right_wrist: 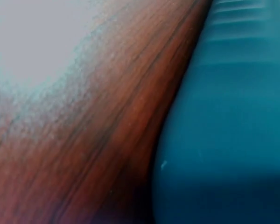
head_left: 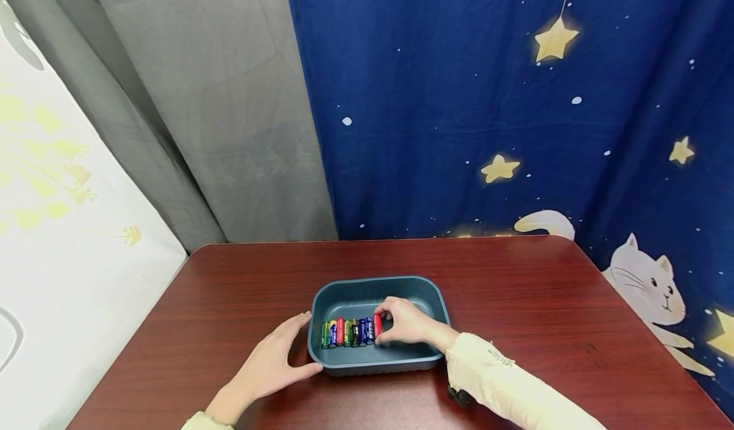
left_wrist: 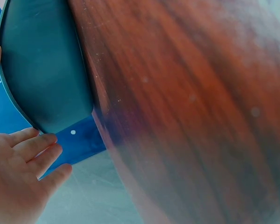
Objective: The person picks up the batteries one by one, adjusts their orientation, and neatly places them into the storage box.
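A teal plastic bin [head_left: 390, 364] stands on the table, and several batteries [head_left: 347, 332] in green, blue, red and black lie side by side in a row on its floor. At the right end of that row, my right hand [head_left: 408, 322] pinches a red battery [head_left: 377, 325] between thumb and fingers. My left hand [head_left: 274, 361] rests against the bin's left end with fingers spread and straight. In the left wrist view, the fingertips of the left hand [left_wrist: 30, 158] touch the bin's wall [left_wrist: 46, 70]. The right wrist view shows only the bin's outer side [right_wrist: 228, 126], with the right hand out of sight.
The reddish-brown wooden table [head_left: 516, 302] spreads out around the bin. Behind it hang a grey curtain [head_left: 229, 111] and a dark blue curtain [head_left: 436, 99] with stars and a cat. A white patterned cloth [head_left: 69, 239] borders the left side.
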Demonstrator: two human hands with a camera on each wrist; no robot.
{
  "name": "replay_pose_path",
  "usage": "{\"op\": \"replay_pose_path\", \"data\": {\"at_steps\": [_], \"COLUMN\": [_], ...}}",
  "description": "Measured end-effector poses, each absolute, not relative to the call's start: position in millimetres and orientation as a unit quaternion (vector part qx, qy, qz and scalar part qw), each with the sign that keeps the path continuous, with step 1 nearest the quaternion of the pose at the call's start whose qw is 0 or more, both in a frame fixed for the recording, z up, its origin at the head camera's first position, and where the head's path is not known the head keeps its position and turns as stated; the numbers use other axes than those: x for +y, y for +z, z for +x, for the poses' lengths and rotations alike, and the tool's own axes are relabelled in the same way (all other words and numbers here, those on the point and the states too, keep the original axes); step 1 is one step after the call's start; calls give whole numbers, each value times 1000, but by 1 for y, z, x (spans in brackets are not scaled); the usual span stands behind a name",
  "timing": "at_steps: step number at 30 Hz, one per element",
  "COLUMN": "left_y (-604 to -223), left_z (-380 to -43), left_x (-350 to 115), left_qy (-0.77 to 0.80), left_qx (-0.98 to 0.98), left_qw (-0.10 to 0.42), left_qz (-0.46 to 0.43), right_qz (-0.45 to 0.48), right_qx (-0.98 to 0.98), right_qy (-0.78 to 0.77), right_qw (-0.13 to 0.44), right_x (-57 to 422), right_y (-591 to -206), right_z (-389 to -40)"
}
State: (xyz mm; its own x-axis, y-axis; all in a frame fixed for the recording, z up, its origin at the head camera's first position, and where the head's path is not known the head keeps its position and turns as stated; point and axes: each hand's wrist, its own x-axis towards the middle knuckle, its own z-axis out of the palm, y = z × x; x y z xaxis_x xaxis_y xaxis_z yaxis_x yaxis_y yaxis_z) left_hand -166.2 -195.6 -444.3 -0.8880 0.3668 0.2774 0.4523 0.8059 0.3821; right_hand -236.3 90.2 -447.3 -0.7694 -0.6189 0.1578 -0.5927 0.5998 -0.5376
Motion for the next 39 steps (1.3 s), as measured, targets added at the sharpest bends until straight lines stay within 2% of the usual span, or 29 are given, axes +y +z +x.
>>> {"op": "replay_pose_path", "data": {"at_steps": [4,21,32,39], "left_y": [-444,-445,-443,-442], "left_z": [-166,-166,-166,-165], "left_x": [-196,-195,-195,-195], "left_qy": [-224,-225,-223,-222], "left_qx": [-945,-945,-946,-946], "left_qw": [95,94,94,94], "left_qz": [-217,-216,-214,-216], "right_qz": [-336,-343,-334,-322], "right_qx": [898,901,875,860], "right_qy": [-282,-263,-352,-392], "right_qw": [33,16,-5,-54], "right_x": [87,86,112,144], "right_y": [-449,-452,-419,-403], "right_z": [-236,-236,-232,-228]}}
